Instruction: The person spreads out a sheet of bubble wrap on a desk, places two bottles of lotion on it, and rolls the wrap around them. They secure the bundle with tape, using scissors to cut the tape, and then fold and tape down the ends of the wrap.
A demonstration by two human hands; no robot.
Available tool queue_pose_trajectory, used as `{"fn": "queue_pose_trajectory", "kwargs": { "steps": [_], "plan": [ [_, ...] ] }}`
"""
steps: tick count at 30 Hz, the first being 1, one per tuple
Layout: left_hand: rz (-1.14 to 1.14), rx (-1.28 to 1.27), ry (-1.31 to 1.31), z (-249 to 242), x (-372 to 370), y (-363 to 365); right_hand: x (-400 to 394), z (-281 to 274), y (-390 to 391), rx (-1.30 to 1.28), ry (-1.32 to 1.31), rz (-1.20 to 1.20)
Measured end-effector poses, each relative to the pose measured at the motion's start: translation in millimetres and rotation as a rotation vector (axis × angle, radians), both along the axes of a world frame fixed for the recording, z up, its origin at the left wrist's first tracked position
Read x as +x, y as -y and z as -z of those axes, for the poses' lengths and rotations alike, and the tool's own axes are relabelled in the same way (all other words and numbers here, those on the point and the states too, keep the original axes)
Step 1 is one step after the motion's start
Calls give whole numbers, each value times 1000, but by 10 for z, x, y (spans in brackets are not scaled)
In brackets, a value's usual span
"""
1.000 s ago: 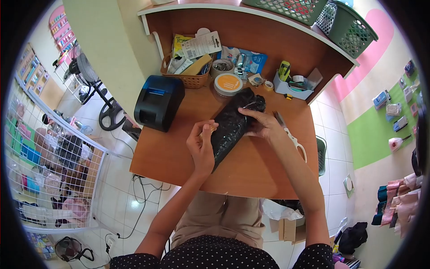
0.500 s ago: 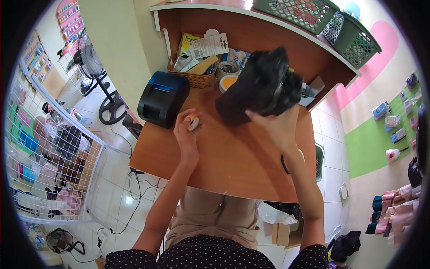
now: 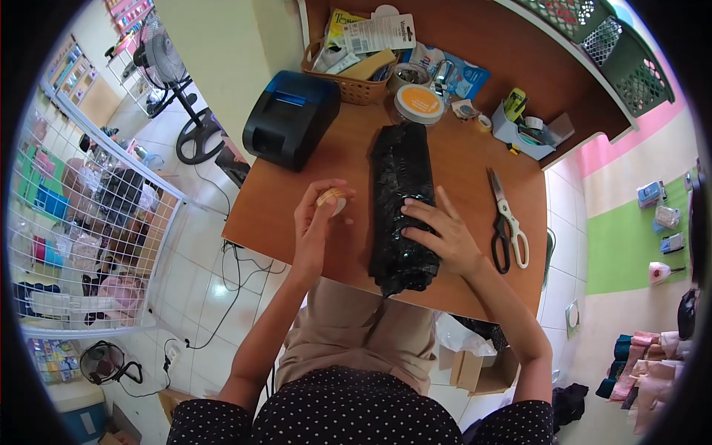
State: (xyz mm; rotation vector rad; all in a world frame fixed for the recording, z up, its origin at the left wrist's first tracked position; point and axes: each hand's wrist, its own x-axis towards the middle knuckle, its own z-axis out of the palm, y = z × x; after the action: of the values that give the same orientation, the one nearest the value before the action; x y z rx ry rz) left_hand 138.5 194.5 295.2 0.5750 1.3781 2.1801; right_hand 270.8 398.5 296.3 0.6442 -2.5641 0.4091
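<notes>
A long parcel (image 3: 397, 167) wrapped in shiny black plastic lies lengthwise on the wooden desk (image 3: 348, 156), its near end by the front edge. My right hand (image 3: 451, 241) rests on top of it, fingers stretched out and spread over the plastic. To the parcel's left, my left hand (image 3: 311, 222) is closed around a small tape roll (image 3: 330, 199), held apart from the parcel. Right of the parcel lie scissors (image 3: 506, 226) with one black and one white handle, blades pointing away from me.
A black printer (image 3: 293, 122) stands at the back left beside a brown basket (image 3: 363, 90) of packets. Behind the parcel is a round tub (image 3: 420, 102) with an orange-and-white lid. A pale organizer (image 3: 523, 137) holds small items at the back right. Green baskets (image 3: 630, 67) sit on the shelf above.
The black parcel, lifted and tilted at the back right before, now lies flat in front of me. My right hand has come down onto its top. The scissors are now uncovered.
</notes>
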Motion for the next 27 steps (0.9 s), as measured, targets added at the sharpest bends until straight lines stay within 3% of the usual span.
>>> {"fn": "queue_pose_trajectory", "kwargs": {
  "steps": [2, 6, 8, 12, 14, 19, 26, 27],
  "plan": [
    [50, 29, 101, -21, 20, 33, 137, -264, 175, -42, 229, 187],
    [224, 156, 235, -71, 61, 66, 301, -614, 327, 83, 358, 397],
    [278, 199, 266, -101, 104, 51, 304, -760, 389, -442, 286, 371],
    [344, 275, 185, -160, 198, 14, 87, -806, 609, -682, 161, 436],
    [338, 293, 138, -207, 250, 14, -46, -781, 703, -959, 287, 483],
    [203, 201, -164, -260, 283, 36, -145, -784, 781, -952, 228, 326],
    [116, 202, -398, -269, 326, 1, -108, -838, 753, -683, 85, 312],
    [80, 192, -530, -252, 315, -5, -105, -841, 751, -628, 47, 317]
  ]
}}
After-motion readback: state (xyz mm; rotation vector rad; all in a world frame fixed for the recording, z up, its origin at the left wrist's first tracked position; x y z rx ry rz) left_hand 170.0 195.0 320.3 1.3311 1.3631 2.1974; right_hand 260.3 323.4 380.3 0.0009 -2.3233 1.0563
